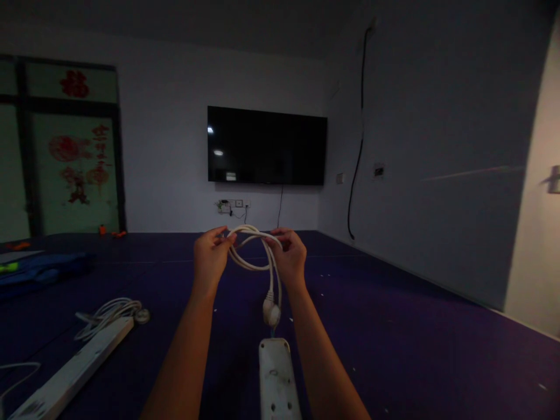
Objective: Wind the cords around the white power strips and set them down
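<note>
A looped white power cord [248, 267] is held up between my two hands. My left hand [210, 252] pinches the left side of the coil between thumb and fingers. On the other side, my right hand [289, 252] grips the coil near where strands drop down. Below the loops hangs a white plug [272, 311], close to the end of a white power strip [278, 379]. The strip lies on the dark purple floor between my forearms, its sockets facing up. The near end of the strip runs out of view.
Another white power strip [83, 364] lies at the left with its coiled cord [114, 312] at its far end. Blue cloth [44, 274] is further left. A wall-mounted television [266, 146] and a hanging black cable [356, 166] are ahead. Small white scraps dot the floor.
</note>
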